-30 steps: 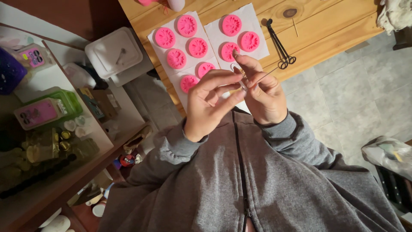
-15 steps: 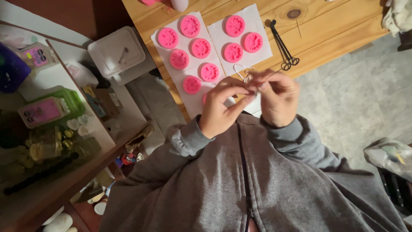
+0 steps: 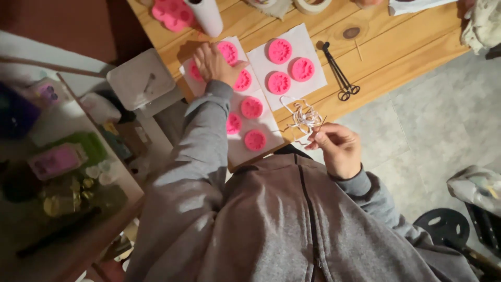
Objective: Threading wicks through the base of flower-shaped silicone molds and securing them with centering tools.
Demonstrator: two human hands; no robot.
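Two hands | right fingers (image 3: pixel 319 137) pinch white string (image 3: pixel 304 117) | left fingers (image 3: pixel 211 55) flat on pink mould (image 3: pixel 228 51)

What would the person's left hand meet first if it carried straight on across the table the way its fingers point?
The left hand, resting on pink round moulds on white paper, points up and right. Next in line is probably the white cylinder; depth is unclear.
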